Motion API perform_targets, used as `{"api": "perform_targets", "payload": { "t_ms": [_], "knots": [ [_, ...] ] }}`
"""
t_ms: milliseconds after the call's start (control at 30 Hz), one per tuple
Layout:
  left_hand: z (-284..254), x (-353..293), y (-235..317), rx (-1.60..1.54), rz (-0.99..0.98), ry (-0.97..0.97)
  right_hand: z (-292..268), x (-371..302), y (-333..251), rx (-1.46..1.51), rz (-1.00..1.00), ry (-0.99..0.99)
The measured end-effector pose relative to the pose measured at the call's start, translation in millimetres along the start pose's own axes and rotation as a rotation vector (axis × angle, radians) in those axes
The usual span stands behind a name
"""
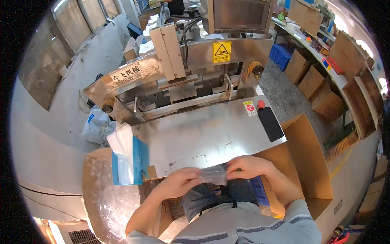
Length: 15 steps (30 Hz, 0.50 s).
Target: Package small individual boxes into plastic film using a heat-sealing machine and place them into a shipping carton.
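Over my lap, at the front edge of a steel machine table [195, 140], a small clear plastic bag [214, 175] is stretched between my two hands. My left hand [180, 181] pinches its left end, with thumb and fingers pressed together. At the opposite end, my right hand [248, 166] grips the bag between thumb and fingers. Whatever the bag may hold is too unclear to make out. Left of my left hand stands a blue box [141, 156] with a stack of white, translucent bags [123, 148] sticking out of it.
A black phone [270, 124] and a red stop button [261, 104] are at the table's right. Behind rises the machine's steel frame [199, 51] with a screen [240, 15]. A carton of clear plastic [115, 199] stands at left, an open carton [310, 162] at right.
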<state>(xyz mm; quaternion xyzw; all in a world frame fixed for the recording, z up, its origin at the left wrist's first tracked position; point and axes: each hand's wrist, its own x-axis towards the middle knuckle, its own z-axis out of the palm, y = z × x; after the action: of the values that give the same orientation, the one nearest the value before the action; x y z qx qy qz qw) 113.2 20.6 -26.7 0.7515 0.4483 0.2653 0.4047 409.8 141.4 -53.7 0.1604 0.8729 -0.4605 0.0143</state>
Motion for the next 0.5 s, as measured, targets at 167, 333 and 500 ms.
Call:
{"api": "perform_targets", "payload": {
  "t_ms": [167,333,500],
  "knots": [
    [-38.3,-0.3,-6.7,0.05,-0.006,-0.022,-31.9,21.7,12.7,0.124,-0.241,0.161],
    [-75.0,44.0,-59.8,0.139,-0.382,-0.058,-58.7,85.6,60.6,0.012,-0.06,0.322],
    [-133.7,101.3,-141.8,-0.054,-0.489,0.027,-110.2,164.0,81.7,-0.12,0.132,0.308]
  ]
}}
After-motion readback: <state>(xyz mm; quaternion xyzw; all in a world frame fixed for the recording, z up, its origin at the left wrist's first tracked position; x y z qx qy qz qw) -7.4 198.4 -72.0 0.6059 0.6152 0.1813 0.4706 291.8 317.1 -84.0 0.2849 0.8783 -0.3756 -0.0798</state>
